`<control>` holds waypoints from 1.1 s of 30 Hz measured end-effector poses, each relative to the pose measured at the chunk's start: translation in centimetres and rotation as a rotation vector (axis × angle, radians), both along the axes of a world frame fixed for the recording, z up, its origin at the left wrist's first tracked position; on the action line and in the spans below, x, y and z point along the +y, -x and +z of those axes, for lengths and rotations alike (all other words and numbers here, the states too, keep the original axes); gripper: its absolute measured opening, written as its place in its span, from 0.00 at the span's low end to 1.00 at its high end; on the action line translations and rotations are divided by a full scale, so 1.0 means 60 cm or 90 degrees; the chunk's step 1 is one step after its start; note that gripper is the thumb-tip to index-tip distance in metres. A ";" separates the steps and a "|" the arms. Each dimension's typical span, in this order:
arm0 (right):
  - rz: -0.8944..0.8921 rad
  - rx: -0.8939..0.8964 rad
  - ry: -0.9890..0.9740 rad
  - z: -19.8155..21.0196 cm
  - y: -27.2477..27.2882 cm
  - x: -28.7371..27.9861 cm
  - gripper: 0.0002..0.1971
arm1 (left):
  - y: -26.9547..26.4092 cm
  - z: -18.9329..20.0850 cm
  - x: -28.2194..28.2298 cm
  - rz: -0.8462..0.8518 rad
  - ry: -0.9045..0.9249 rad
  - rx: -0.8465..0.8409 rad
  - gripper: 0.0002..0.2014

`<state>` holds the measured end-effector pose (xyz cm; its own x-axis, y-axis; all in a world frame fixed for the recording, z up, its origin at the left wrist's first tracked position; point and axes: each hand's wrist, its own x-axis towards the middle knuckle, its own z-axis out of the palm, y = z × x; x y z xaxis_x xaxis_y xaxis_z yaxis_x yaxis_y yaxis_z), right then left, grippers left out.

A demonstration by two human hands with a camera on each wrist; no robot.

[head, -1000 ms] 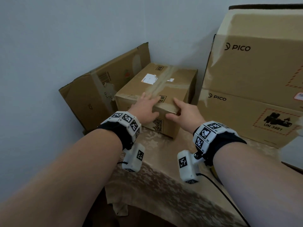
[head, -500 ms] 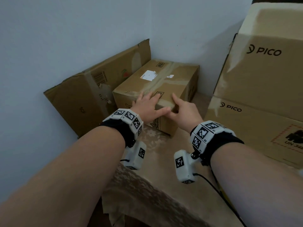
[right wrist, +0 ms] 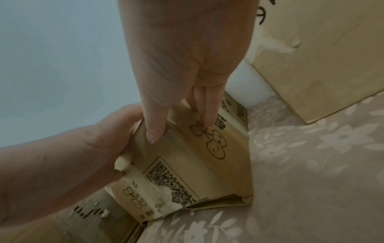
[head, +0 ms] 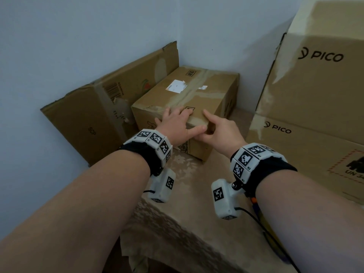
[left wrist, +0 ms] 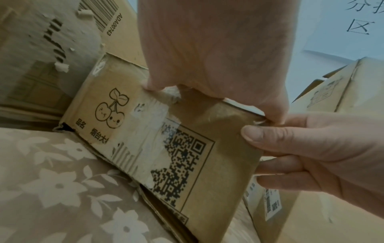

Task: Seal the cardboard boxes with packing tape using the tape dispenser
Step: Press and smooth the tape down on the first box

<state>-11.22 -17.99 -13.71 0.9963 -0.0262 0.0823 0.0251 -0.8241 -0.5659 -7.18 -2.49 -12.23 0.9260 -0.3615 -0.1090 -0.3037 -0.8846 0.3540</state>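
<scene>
Box stiff, worn, apparently light, best taken by near top edge; left hand flat on lid, right hand pinching corner there.

Centre of the frame, the small box is matt brown cardboard, its tape glossy, its paper label torn rough; the tablecloth at lower centre is soft flower-patterned cloth; the wall smooth, matt.

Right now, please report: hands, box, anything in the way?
Left hand flat on small box, near edge. Right hand grips same corner. Box top already taped. Tape dispenser not visible. PICO boxes close right.
</scene>
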 end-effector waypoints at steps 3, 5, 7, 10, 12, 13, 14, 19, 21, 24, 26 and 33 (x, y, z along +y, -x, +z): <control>-0.012 -0.008 -0.009 0.000 0.010 -0.004 0.39 | 0.004 0.002 -0.006 -0.013 0.001 -0.006 0.39; -0.020 -0.020 0.000 0.000 0.018 -0.003 0.37 | 0.004 0.003 -0.006 -0.021 -0.002 -0.006 0.38; -0.024 -0.032 0.022 0.003 0.028 0.000 0.34 | 0.005 0.003 -0.006 -0.035 -0.005 -0.016 0.39; -0.023 -0.045 0.055 0.009 0.041 0.003 0.31 | 0.016 0.008 -0.014 -0.089 0.006 -0.057 0.38; -0.019 -0.040 0.076 0.015 0.052 0.005 0.30 | 0.032 0.012 -0.023 -0.119 0.017 -0.068 0.36; -0.015 -0.032 0.083 0.016 0.058 0.005 0.30 | 0.040 0.015 -0.026 -0.122 0.021 -0.062 0.36; -0.008 -0.021 0.089 0.018 0.065 0.005 0.31 | 0.044 0.017 -0.027 -0.120 0.021 -0.056 0.36; 0.000 0.063 0.115 0.025 0.104 -0.009 0.39 | 0.051 0.029 -0.021 -0.132 -0.049 -0.033 0.34; -0.016 0.085 0.117 0.031 0.130 -0.022 0.38 | 0.076 0.029 -0.026 -0.124 -0.055 -0.024 0.34; -0.036 0.126 0.119 0.041 0.171 -0.039 0.36 | 0.124 0.017 -0.035 -0.088 -0.045 0.005 0.36; -0.047 0.144 0.125 0.054 0.203 -0.047 0.35 | 0.158 0.014 -0.039 -0.081 -0.039 0.022 0.36; -0.088 0.134 0.208 0.144 0.320 -0.071 0.30 | 0.256 0.105 -0.041 -0.114 -0.056 -0.014 0.33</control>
<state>-30.41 -22.27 -5.06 0.9811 -0.1678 -0.0961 -0.1872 -0.9485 -0.2556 -22.53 -4.97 -5.91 0.8502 -0.5109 -0.1270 -0.4661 -0.8427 0.2694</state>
